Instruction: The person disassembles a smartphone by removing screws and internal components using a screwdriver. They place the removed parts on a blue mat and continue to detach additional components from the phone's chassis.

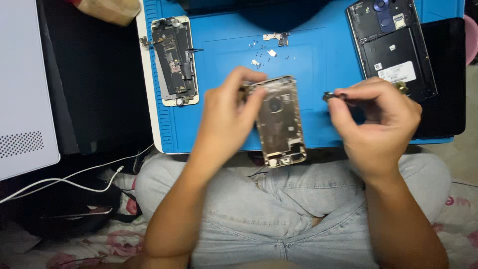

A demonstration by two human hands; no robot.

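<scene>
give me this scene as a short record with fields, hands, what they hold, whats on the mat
left hand: grips the top left edge of an opened phone housing, gold-toned, held above the lap
right hand: pinches a small dark part at the fingertips
mat: blue work mat across the knees
on mat, left: phone screen assembly, inner side up
on mat, right: larger black phone with back cover off
on mat, middle: loose screws and small metal pieces
</scene>
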